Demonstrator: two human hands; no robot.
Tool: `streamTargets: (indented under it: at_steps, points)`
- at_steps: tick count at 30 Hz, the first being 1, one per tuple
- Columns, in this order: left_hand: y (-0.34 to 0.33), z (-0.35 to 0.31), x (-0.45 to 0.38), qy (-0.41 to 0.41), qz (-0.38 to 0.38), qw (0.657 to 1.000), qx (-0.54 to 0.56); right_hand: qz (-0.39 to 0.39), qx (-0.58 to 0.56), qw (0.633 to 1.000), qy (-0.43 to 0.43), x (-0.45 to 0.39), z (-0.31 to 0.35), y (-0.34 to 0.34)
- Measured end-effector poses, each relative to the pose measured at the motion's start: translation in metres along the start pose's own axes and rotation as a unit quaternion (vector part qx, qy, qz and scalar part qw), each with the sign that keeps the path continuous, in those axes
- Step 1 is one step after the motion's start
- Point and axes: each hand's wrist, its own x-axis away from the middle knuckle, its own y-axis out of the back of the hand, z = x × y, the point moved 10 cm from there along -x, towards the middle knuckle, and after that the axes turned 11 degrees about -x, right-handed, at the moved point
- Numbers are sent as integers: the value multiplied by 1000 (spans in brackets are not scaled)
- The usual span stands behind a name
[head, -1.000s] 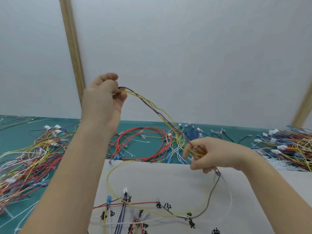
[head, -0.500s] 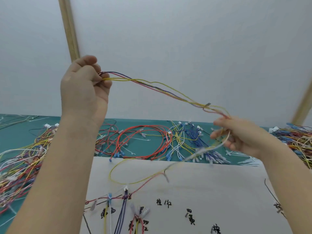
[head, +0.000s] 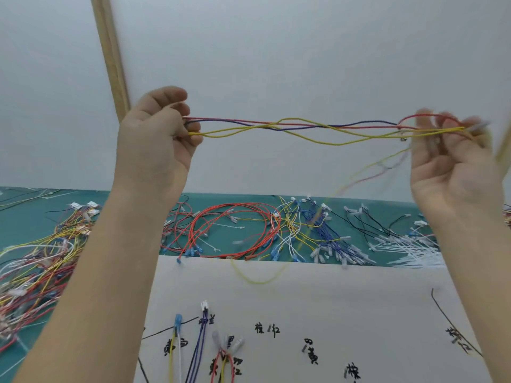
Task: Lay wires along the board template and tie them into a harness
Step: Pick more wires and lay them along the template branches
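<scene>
A small bundle of yellow, red and blue wires (head: 298, 128) is stretched level in the air between my hands, above the table. My left hand (head: 157, 134) grips one end in curled fingers. My right hand (head: 453, 156), palm toward me, pinches the other end at its blurred fingertips. A loose yellow wire tail (head: 262, 279) hangs from the right hand down to the white board template (head: 345, 305), which carries handwritten labels. Several wire ends with connectors (head: 204, 308) lie at the template's lower left.
Piles of loose wires cover the green mat: a mixed heap (head: 36, 255) at left, red loops (head: 235, 230) in the middle, blue and yellow wires (head: 312, 233), white cable ties (head: 409, 250) at right. A wooden strip (head: 110, 56) runs up the grey wall.
Both hands rose and drew apart, the right hand sliding far to the right, so the sagging bundle is now pulled out level. The wire loop lifted off the template.
</scene>
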Motion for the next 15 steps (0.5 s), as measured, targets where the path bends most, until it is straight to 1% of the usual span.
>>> streamTargets:
  at_steps: [2,4,5,6,7,8,9,10,11,12,13,14,15]
  points:
    - [-2,-1,0,-11,11,1000,-16,40,39,998,34,-5,17,-7]
    - [-1,-2,-1,-22,16,999,-34,116,101,987,51,-9,32,-22]
    - [1,0,-3,-21,17,999,-44,157,169,971,71,-11,39,-29]
    - [2,4,-4,-17,19,998,-53,188,262,942,97,-12,43,-33]
    - [2,9,-5,-9,25,998,-65,209,373,894,132,-12,46,-33]
    - [0,15,-6,1,37,996,-80,212,493,828,163,-13,45,-30]
    - [-3,22,-5,13,53,994,-97,197,608,751,167,-18,42,-20]
    - [-8,31,-3,28,72,991,-111,182,705,676,117,-24,34,-2]
    - [-14,40,-1,42,92,988,-121,174,798,576,-1,-27,20,30]
    - [-20,48,2,55,110,984,-129,149,850,481,-155,-21,10,70]
    - [-26,55,6,63,129,980,-137,114,861,414,-273,-6,8,97]
    - [-34,60,10,67,152,976,-144,95,853,390,-333,5,7,106]
    - [-43,64,15,68,180,970,-147,99,843,411,-332,8,3,98]
